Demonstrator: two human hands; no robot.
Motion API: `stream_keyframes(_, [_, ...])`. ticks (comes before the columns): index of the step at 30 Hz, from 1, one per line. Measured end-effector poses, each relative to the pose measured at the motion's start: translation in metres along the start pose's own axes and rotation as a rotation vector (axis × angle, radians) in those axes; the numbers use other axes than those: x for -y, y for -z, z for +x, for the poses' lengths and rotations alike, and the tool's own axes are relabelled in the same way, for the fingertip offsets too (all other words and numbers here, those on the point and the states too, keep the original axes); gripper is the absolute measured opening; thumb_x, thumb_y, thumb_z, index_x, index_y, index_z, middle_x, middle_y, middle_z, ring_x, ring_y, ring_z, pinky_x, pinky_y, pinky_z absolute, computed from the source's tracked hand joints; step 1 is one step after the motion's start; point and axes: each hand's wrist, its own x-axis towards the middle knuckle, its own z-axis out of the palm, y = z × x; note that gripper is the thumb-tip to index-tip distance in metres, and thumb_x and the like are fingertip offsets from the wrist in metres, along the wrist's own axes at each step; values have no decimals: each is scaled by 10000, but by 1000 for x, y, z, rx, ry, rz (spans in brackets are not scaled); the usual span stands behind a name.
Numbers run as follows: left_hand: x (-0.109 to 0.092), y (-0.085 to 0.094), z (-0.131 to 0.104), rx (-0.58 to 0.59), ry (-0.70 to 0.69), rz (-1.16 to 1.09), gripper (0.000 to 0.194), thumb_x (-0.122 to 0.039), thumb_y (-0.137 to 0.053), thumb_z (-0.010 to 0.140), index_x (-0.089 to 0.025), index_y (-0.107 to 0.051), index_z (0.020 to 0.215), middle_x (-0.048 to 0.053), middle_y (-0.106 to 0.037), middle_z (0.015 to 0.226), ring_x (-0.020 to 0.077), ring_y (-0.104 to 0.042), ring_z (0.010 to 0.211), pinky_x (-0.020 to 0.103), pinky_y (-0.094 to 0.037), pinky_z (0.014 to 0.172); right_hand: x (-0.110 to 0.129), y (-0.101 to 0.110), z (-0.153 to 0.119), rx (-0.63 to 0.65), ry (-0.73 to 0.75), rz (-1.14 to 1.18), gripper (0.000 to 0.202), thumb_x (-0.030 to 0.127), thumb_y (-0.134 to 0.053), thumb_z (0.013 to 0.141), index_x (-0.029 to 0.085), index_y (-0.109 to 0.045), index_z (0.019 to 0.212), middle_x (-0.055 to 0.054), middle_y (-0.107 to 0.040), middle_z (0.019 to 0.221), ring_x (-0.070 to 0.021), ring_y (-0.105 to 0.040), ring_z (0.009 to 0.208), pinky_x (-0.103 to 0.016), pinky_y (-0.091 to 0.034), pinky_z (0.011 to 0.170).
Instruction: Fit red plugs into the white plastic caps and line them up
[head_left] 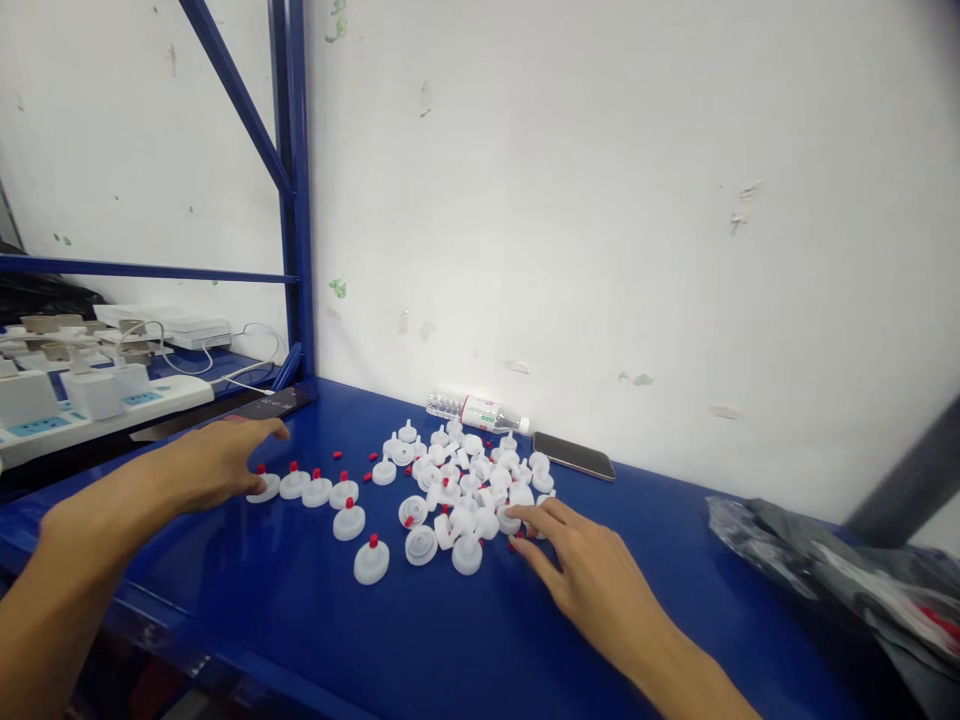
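My left hand (217,462) is over the left part of the blue table, its thumb and fingers apart, with fingertips at a white cap with a red tip (264,490). Several more red-tipped white caps (317,491) stand in a row to its right, and one (371,562) stands nearer the front edge. A pile of loose white caps (465,480) lies in the middle with small red pieces (367,477) scattered around. At the pile's right side is my right hand (559,550), fingertips by a white cap; whether they pinch a small piece is unclear.
Behind the pile lie a clear bottle (480,412) and a phone (574,456). Another dark phone (274,402) is at the back left, near power strips (165,398) with chargers. Grey fabric and plastic wrap (840,570) lie at the right. A blue post (296,200) rises at the back.
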Motion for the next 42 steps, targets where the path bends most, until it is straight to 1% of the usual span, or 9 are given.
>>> stream_keyframes(5, [-50,38,-13,172,-54,191,471,-409,-512,903,-162,-623,1287,143,-684,1252,372,-632,1133,514,-457,979,5,-7,3,21,63,-45,371,318,-467,1043,366,-535,1405,-35,-679,1102,-204,-717,779,-295,-507,641])
stream_keyframes(8, [-76,45,-25,201,-113,101,472,-475,-529,926,-196,-634,1292,108,-662,1327,359,-596,1223,522,-408,1062,9,-10,7,-6,18,-22,292,348,-493,1036,317,-614,1301,-42,-686,1093,-222,-722,832,-307,-515,675])
stream_keyframes(15, [-104,30,-43,193,-278,-67,370,-532,-533,928,-347,-701,1201,8,-711,1264,312,-638,1192,444,-461,1047,11,-11,9,-53,-54,52,240,370,-582,994,282,-667,1200,-33,-703,1062,-212,-716,810,-303,-504,673])
stream_keyframes(25, [-146,9,-54,252,-514,-153,242,-401,-465,1026,-354,-658,1164,6,-667,1176,211,-631,1103,324,-482,953,7,-4,9,-85,-81,275,180,317,-576,979,279,-741,1041,-8,-781,940,-204,-703,740,-294,-475,700])
stream_keyframes(29, [-160,-6,-64,211,-560,-196,279,-307,-514,1008,-375,-579,1271,1,-645,1218,206,-635,1111,345,-501,951,9,3,9,-87,-164,582,207,400,-604,952,249,-745,954,-6,-764,823,-150,-628,536,-267,-478,586])
stream_keyframes(33, [-177,-23,-77,217,-629,-206,627,-243,-695,895,-393,-421,1439,33,-564,1395,251,-616,1182,378,-539,948,12,7,10,-13,-204,981,315,498,-651,904,202,-686,1006,-3,-722,767,-97,-530,426,-216,-408,433])
stream_keyframes(36, [-186,-34,-80,232,-670,-219,565,-171,-641,923,-383,-443,1408,24,-625,1313,236,-656,1100,378,-566,898,14,9,8,65,-160,1106,366,532,-641,908,197,-658,1053,18,-689,711,-81,-510,417,-204,-387,444])
stream_keyframes(39, [-187,-38,-78,203,-673,-243,462,-191,-555,982,-388,-452,1387,10,-651,1256,218,-677,1047,378,-574,872,11,15,7,68,-139,1008,334,520,-585,948,218,-663,1067,17,-702,746,-99,-562,459,-226,-420,502])
stream_keyframes(42, [-184,-36,-74,150,-628,-227,463,-206,-530,985,-364,-432,1410,31,-627,1279,225,-687,1019,366,-584,800,4,24,4,-4,-161,623,264,447,-537,985,251,-712,957,19,-724,758,-138,-614,545,-259,-416,568])
